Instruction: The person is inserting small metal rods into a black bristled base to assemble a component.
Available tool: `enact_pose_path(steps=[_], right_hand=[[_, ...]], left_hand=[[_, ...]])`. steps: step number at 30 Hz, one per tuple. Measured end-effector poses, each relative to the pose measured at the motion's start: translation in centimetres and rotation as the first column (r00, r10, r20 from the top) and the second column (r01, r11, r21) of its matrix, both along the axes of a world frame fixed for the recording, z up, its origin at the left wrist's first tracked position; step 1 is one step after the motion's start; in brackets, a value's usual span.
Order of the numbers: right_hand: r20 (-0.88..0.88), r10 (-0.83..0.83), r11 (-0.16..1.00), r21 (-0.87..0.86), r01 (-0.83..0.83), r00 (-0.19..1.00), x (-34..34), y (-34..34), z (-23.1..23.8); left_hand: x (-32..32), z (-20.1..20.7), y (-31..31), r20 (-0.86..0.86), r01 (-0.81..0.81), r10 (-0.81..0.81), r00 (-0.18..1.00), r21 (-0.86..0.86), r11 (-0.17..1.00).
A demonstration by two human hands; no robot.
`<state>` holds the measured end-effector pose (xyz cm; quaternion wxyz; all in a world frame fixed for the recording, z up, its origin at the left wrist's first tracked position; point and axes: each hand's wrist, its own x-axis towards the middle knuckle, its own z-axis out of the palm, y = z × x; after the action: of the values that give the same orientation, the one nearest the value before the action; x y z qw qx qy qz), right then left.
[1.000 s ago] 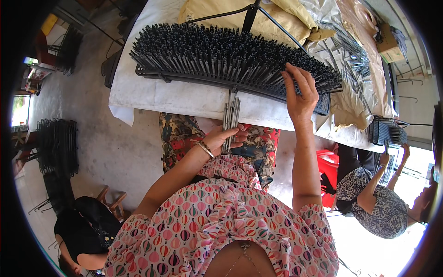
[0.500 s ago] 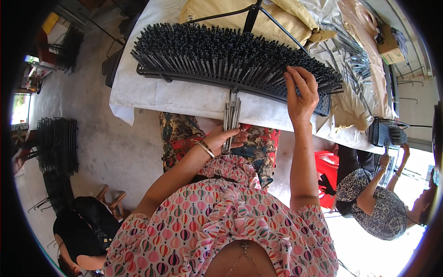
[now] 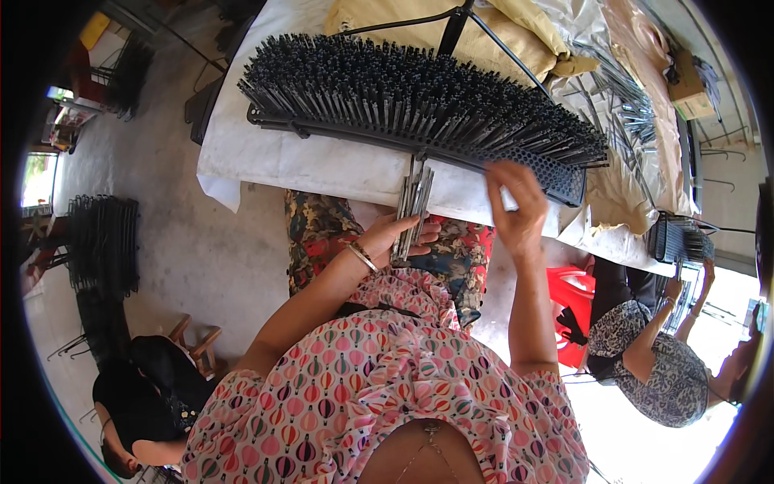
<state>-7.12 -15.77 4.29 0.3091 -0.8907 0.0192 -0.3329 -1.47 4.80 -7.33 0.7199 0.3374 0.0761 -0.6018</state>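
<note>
A long black perforated rack (image 3: 556, 171) is supported along the near side of a tabletop (image 3: 314, 161) covered with white cloth. A dense stand of thin dark rods with black tips (image 3: 419, 85) is carried in its holes, packed close and leaning unevenly.

Fill state, as judged from the view: most of the rack is occupied. Bare holes are seen in a strip along the near edge, narrow at the middle and widening toward the right end, so that this corner is judged to be the part left unfilled. The exact count of vacant holes cannot be made out.

A slim bundle of straight grey metal rods (image 3: 415, 198) is grasped in the left hand (image 3: 399, 235), held roughly upright between thumb and fingers, below the rack's near edge. The supply is therefore judged not exhausted.

The right hand (image 3: 518, 208) is raised in front of the bare strip, fingers bent and blurred; whether a rod is pinched there, or the rack is touched, cannot be told.

Further loose grey rods (image 3: 635, 113) are scattered on crumpled tan paper (image 3: 617, 173) at the right. A smaller black rack (image 3: 663, 238) is attended by a co-worker (image 3: 657, 363) beyond.
</note>
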Motion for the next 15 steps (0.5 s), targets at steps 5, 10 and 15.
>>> enact_pose_path(steps=[5, 10, 15], right_hand=[[-0.21, 0.298, 0.954, 0.035, -0.298, 0.931, -3.1, 2.9, -4.3], [-0.195, 0.296, 0.931, -0.16, -0.328, 0.935, -3.9, 4.8, -7.1], [-0.14, 0.323, 0.903, -0.251, -0.349, 0.936, -4.0, 4.8, -7.9]], left_hand=[[0.1, 0.5, -0.3, -0.026, -0.004, 0.004, 1.0, -0.012, 1.0], [0.2, -0.8, 0.0, -0.04, -0.043, 0.044, 0.998, 0.021, 0.999], [0.3, -0.1, 0.1, -0.11, -0.021, 0.023, 0.994, 0.02, 1.0]])
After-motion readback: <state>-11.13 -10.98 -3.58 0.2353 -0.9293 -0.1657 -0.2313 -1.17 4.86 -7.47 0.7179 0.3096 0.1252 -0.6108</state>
